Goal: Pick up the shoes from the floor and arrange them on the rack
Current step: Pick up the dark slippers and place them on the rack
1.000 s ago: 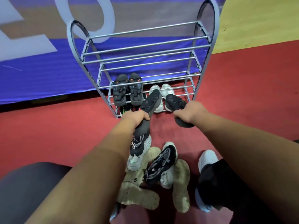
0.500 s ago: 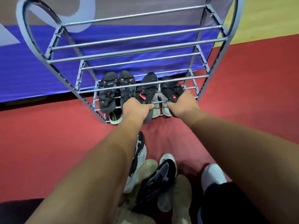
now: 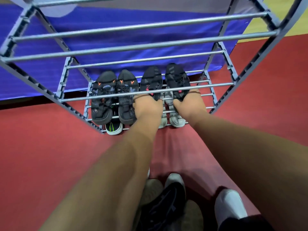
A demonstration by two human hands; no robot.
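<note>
hands: left hand (image 3: pixel 146 108) is gripping the heel of the left black shoe (image 3: pixel 150 80), right hand (image 3: pixel 189 104) is gripping the heel of the right black shoe (image 3: pixel 177 79) | place: both shoes are lying toes-far on a low shelf of the rack (image 3: pixel 116 49), right of another black pair (image 3: pixel 103 97), above white shoes (image 3: pixel 177 120) | floor (image 3: pixel 50 155): loose shoes (image 3: pixel 166 207) are lying near.

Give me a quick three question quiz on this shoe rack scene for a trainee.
1. True or false: the left hand is empty.
2. Which pair sits left of the red-marked shoes? A orange-marked black pair; B white boots; C brown boots.
3. Fill in: the right hand grips a shoe's ____.
Key: 1 false; 2 A; 3 heel.
</note>
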